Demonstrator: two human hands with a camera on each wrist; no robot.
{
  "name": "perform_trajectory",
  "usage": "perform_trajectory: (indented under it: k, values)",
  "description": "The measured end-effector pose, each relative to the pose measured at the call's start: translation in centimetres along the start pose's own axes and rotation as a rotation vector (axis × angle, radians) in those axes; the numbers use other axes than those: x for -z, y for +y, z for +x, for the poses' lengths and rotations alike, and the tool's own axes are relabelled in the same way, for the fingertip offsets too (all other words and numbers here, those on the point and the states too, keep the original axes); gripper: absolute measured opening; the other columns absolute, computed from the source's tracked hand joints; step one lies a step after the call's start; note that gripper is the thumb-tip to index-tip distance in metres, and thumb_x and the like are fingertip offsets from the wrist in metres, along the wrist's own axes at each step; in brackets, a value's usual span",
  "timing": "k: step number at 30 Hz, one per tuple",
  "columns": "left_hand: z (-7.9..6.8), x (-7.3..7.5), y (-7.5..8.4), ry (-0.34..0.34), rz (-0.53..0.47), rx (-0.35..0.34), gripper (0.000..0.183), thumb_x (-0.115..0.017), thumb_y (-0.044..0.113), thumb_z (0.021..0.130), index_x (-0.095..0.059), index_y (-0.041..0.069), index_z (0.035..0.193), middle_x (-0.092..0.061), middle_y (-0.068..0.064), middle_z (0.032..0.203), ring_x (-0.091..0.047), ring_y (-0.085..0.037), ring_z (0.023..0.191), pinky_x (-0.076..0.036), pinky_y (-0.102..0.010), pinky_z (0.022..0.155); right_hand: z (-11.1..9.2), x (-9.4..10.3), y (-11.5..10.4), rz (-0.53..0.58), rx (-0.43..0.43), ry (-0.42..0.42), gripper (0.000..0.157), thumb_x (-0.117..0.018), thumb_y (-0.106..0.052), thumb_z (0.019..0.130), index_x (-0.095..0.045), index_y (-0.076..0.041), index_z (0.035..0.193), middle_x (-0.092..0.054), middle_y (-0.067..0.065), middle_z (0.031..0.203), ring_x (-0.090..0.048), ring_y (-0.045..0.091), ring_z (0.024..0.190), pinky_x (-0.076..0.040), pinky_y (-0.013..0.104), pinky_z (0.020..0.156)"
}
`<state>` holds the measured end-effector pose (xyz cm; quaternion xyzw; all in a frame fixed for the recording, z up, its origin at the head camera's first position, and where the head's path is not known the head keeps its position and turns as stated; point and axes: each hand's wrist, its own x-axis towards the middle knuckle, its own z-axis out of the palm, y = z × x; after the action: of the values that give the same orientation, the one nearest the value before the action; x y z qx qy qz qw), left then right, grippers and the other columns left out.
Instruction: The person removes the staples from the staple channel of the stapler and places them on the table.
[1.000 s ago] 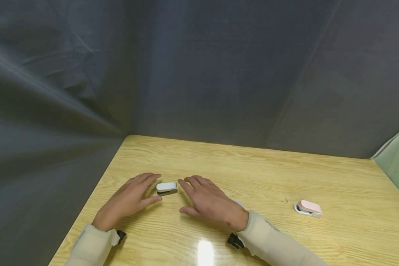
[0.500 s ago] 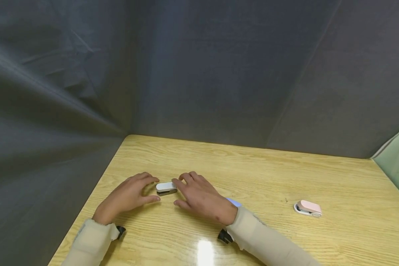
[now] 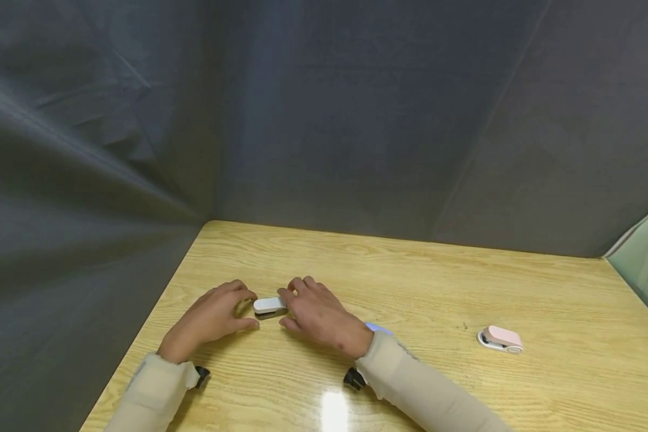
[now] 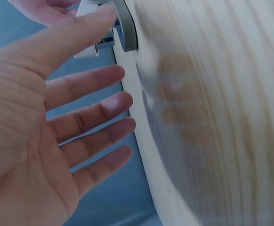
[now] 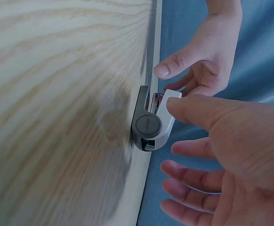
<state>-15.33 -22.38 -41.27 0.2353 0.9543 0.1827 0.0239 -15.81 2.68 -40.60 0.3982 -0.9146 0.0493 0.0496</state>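
Observation:
A small white stapler [image 3: 269, 305] with a grey base lies on the wooden table, between my two hands. My left hand [image 3: 207, 321] is at its left end, thumb and fingers spread apart with nothing between them. Around the right end comes my right hand [image 3: 321, 315], its index finger overlapping the white top in the head view. The right wrist view shows the stapler's round grey hinge [image 5: 148, 125] facing me, and the right thumb [image 5: 189, 109] overlapping the white arm. The other right fingers extend loosely, apart from the stapler.
A pink and white stapler [image 3: 501, 338] lies farther right on the table [image 3: 410, 270]. Something blue [image 3: 378, 328] shows partly behind my right wrist. Dark sheeting [image 3: 356, 120] stands along the back and left edges.
My right hand has moved left, so its index finger now overlaps the white stapler's right end, and more of the blue thing shows. The left hand has hardly moved.

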Motion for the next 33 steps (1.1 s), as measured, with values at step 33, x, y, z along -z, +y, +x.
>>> perform_trajectory:
  k: [33]
  values:
    - [0.6, -0.7, 0.3, 0.016, -0.058, 0.069, 0.023, -0.090, 0.019, 0.082, -0.075, 0.011, 0.097, -0.055, 0.006, 0.091, -0.043, -0.012, 0.072, -0.037, -0.031, 0.063, 2.1, -1.4, 0.1, 0.075, -0.050, -0.033, 0.024, -0.071, -0.031, 0.100, -0.067, -0.011, 0.114, -0.063, 0.004, 0.102, -0.052, 0.019, 0.084, -0.045, 0.029, 0.073]
